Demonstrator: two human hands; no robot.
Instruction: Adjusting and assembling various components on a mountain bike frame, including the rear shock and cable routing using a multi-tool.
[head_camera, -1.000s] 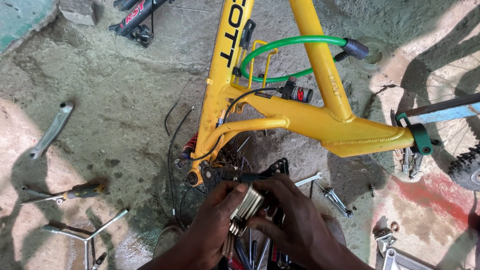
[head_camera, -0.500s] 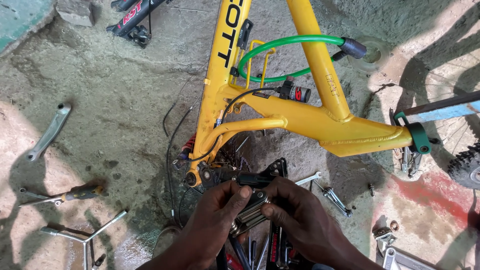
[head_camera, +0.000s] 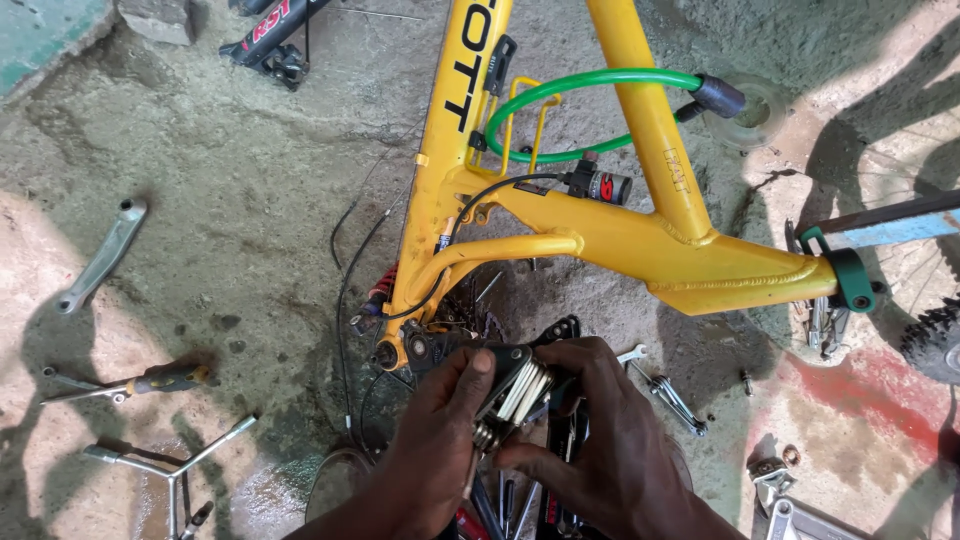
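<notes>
Steel folding multi-tool (head_camera: 512, 392) pinched in both our hands, left hand (head_camera: 440, 440) and right hand (head_camera: 600, 430) fingers closed round it, below yellow bike frame (head_camera: 600, 235). Risk: fanned keys snapping shut, nipping fingertips; tool dropping onto concrete floor (head_camera: 230, 200).

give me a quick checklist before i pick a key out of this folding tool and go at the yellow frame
1. Both hands on the tool: ok. The left hand and right hand both hold the folding multi-tool.
2. Keys fanned out: ok, several silvery keys show between the fingers.
3. One key singled out: not ok, they sit bunched together.
4. Right key size for the bolt: cannot tell, tips are too small to read.
5. Yellow bike frame steady: cannot tell, its support is out of view.
6. Spare tools near: ok. A Y-shaped wrench and a crank arm lie on the concrete floor.
</notes>
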